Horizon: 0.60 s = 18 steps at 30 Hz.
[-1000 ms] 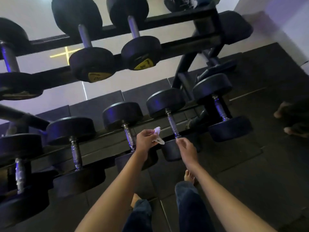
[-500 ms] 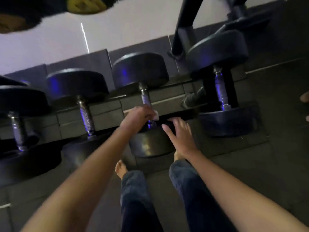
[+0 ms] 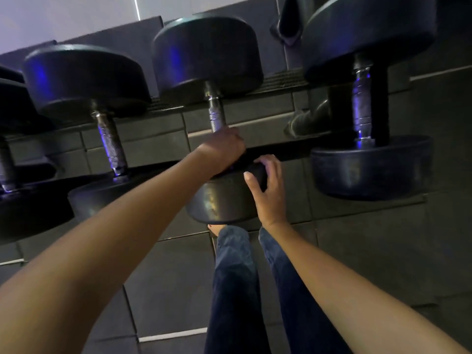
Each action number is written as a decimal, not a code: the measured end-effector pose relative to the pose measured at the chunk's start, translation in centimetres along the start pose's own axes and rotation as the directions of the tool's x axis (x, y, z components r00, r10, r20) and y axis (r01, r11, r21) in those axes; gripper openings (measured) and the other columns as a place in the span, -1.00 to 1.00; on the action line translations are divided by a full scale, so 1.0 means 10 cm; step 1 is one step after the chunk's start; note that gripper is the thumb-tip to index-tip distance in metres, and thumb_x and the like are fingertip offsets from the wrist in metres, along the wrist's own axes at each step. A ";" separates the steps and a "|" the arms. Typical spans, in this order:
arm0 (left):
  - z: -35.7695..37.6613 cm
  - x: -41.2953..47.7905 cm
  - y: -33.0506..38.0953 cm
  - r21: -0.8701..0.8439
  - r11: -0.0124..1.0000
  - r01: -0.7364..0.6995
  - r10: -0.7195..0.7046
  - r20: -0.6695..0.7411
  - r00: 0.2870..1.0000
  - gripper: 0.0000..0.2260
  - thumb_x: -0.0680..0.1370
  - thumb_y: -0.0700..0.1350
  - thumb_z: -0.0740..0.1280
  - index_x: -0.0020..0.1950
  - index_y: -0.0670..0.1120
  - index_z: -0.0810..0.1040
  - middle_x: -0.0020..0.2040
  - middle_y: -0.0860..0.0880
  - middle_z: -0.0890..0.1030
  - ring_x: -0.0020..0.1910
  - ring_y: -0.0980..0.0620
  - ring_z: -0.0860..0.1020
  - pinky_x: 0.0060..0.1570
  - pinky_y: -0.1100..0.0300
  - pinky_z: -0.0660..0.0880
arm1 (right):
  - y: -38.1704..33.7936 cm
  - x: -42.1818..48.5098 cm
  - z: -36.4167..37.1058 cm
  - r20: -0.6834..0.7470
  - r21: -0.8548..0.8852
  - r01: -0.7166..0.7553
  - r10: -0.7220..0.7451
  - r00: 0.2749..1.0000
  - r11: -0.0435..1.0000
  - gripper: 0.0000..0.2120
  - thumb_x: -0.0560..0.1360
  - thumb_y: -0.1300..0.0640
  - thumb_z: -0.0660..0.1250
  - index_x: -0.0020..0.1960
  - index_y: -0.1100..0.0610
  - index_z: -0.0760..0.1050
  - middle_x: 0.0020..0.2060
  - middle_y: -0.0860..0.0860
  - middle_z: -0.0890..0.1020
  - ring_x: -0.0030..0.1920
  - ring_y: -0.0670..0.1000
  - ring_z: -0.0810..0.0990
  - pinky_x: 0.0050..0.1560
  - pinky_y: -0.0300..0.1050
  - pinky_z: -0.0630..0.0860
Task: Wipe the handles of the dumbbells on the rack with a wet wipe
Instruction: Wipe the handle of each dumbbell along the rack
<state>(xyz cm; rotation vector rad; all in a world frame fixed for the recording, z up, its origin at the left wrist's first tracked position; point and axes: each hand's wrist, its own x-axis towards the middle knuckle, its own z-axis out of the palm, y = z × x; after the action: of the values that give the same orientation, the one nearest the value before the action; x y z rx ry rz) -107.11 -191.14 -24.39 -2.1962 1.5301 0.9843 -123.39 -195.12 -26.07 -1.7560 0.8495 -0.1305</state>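
Dumbbells sit in a row on the lowest rail of the rack [image 3: 281,149], each lying across it with one black weight toward the wall and one toward the person. At the left edge of the rack a dumbbell is only partly in view, its handle [image 3: 6,169] dim. Next to it, the second dumbbell [image 3: 86,77] shows a bare knurled handle [image 3: 112,146] catching blue light. The third dumbbell [image 3: 207,54] is the one being worked on: the left hand [image 3: 222,152] is curled tight around the lower part of its metal handle [image 3: 215,116], fingers wrapped closed; the wet wipe is hidden inside the grip, so whether it is there cannot be told. Just right of that, the right hand [image 3: 268,187] rests on the near weight [image 3: 222,200] of the same dumbbell, fingers spread loosely over its upper rim and thumb against its side. Further right, the fourth dumbbell [image 3: 370,34] stands apart from both hands, its handle [image 3: 361,106] bare. Below, the person's legs in dark jeans [image 3: 235,277] stand on the dark tiled floor [image 3: 383,251], with toes showing under the near weight.
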 end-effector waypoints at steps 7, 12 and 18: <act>0.18 -0.46 -0.18 -0.634 0.769 0.084 -0.209 -0.125 0.970 -0.84 0.52 -0.02 0.35 0.05 -0.02 0.62 0.11 0.01 0.60 0.09 0.00 0.54 0.14 0.15 0.42 | -0.31 0.06 0.17 -0.218 0.070 -0.269 0.278 0.936 0.960 -0.37 0.46 -0.34 -0.11 0.02 0.12 0.50 -0.05 -0.17 0.44 0.03 -0.02 0.51 0.10 -0.02 0.44; 0.29 -0.53 -0.17 -0.862 0.435 0.260 -0.470 0.028 0.882 -0.71 0.39 0.05 0.49 -0.14 -0.17 0.59 -0.17 0.09 0.62 -0.17 0.17 0.53 -0.22 0.34 0.43 | -0.37 0.05 0.19 -0.276 -0.019 -0.276 0.260 0.925 0.961 -0.49 0.45 -0.34 -0.10 -0.10 0.02 0.42 -0.09 -0.17 0.44 -0.03 -0.01 0.52 0.00 -0.05 0.43; 0.36 -0.43 -0.22 -0.912 0.232 0.339 -0.515 0.180 0.838 -0.81 0.42 -0.13 0.48 -0.32 -0.10 0.52 -0.22 -0.07 0.61 -0.20 0.01 0.58 -0.21 0.22 0.49 | -0.39 0.04 0.20 -0.303 -0.021 -0.260 0.242 0.922 0.965 -0.39 0.46 -0.33 -0.09 -0.04 0.13 0.49 -0.07 -0.14 0.48 -0.03 -0.02 0.52 -0.06 -0.11 0.40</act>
<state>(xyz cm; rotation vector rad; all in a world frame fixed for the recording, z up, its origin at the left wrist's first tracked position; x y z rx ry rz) -107.32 -185.11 -24.41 -3.2184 0.1053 1.7538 -120.32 -193.33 -23.50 -1.6902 1.3052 -0.2050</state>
